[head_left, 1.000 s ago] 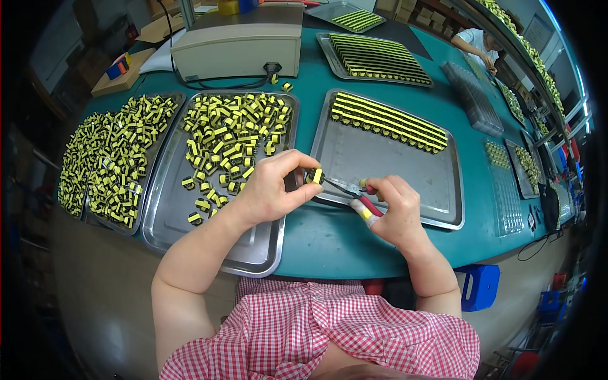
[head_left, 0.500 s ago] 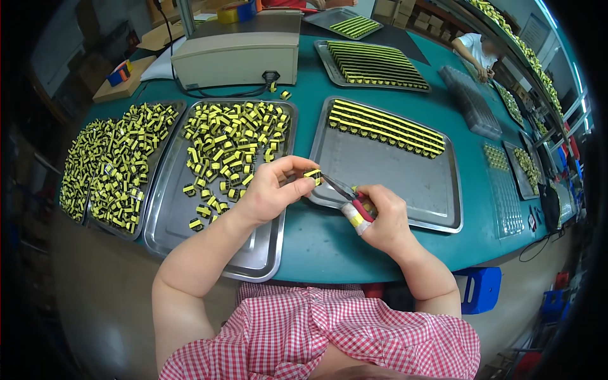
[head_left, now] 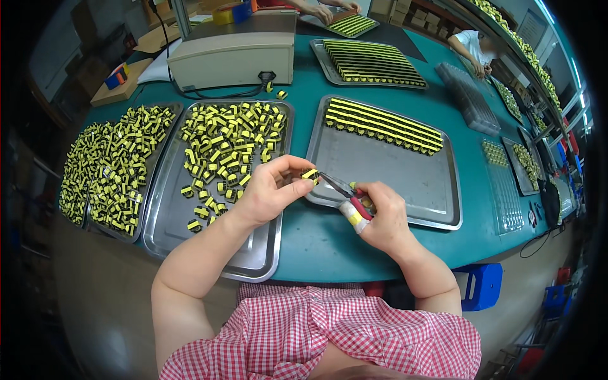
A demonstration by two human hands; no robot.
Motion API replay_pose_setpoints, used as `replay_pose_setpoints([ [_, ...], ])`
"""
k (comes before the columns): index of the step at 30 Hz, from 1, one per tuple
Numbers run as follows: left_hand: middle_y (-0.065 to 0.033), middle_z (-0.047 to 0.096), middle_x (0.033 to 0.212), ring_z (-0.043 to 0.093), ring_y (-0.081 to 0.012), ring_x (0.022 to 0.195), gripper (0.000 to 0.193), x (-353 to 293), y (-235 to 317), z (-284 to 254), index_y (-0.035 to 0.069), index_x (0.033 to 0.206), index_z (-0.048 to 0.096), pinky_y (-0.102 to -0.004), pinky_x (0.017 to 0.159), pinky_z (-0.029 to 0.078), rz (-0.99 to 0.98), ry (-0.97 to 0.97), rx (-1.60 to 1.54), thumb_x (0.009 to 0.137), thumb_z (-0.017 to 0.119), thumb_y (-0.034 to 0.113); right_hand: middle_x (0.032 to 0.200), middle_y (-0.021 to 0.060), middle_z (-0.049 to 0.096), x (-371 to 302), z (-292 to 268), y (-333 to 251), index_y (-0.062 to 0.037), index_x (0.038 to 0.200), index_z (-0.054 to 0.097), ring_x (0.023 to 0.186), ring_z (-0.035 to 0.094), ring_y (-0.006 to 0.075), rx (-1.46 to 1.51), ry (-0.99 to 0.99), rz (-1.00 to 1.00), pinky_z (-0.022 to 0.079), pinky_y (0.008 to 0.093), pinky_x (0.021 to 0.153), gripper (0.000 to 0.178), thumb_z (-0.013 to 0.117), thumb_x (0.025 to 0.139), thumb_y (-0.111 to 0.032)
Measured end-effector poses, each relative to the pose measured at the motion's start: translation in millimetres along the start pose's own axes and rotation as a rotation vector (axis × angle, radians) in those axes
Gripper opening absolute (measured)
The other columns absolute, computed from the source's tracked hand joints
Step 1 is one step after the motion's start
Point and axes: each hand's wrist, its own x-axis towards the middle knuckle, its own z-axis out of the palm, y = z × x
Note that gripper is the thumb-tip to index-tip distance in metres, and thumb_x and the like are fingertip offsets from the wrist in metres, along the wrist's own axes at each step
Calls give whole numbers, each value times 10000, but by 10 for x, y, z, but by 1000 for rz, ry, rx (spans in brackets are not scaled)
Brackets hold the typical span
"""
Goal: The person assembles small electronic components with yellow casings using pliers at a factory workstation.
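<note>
My left hand [head_left: 271, 192] pinches a small transformer-like part [head_left: 310, 175], black with a yellow band, between thumb and fingertips. In my right hand [head_left: 384, 215] is a pair of long-nose pliers [head_left: 337, 185] with red handles. Its slim jaws point left and meet the part's right side; whether they grip it is too small to tell. White and yellow wrapping [head_left: 353, 216] shows by the handles. Below and left of my left hand, a metal tray [head_left: 166, 231] holds many loose parts of the same kind. Right of the pliers, another metal tray [head_left: 411, 190] carries neat rows of them [head_left: 383, 130].
Heaped parts [head_left: 114, 171] fill trays at the far left. A beige machine [head_left: 231, 60] with a black cable stands behind. Further back lies a full tray of rows [head_left: 373, 62]. Clear plastic trays [head_left: 468, 101] are at the right. Co-workers' hands [head_left: 332, 11] work across the table.
My hands keep nearly the same place; the part and the plier tips have shifted only slightly. At the back, a co-worker's hands have come over the far tray. The whole view has moved a little.
</note>
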Motion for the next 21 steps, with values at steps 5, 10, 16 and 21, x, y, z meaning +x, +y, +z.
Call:
replay_pose_setpoints([
  [5,-43,587,915,534,-68,765,276,-6,-7,-7,-15,1057,547,-210,696,445,23,-6,82,802,612,69,729,100,573,3,10,-8,-15,888,572,629,587,238,2,7,-17,482,312,564,338,765,632,-123],
  [10,-1,545,863,491,-45,750,280,-11,-28,-2,-11,1043,552,-193,680,422,50,5,144,781,638,43,720,97,569,11,-5,-11,-20,880,572,617,578,238,-21,21,-40,475,318,556,338,767,623,-120],
  [16,11,532,829,460,-36,715,276,-34,-23,22,-3,1012,563,-179,633,388,128,58,336,757,661,36,688,85,565,4,4,-2,-27,853,571,606,573,236,-68,40,-57,463,322,539,330,773,609,-118],
  [21,17,531,777,459,-38,670,258,-50,12,76,2,979,572,-184,605,390,202,110,463,748,674,57,654,71,556,-4,13,-4,-42,827,569,574,554,235,-133,82,-88,438,333,499,331,783,586,-119],
])
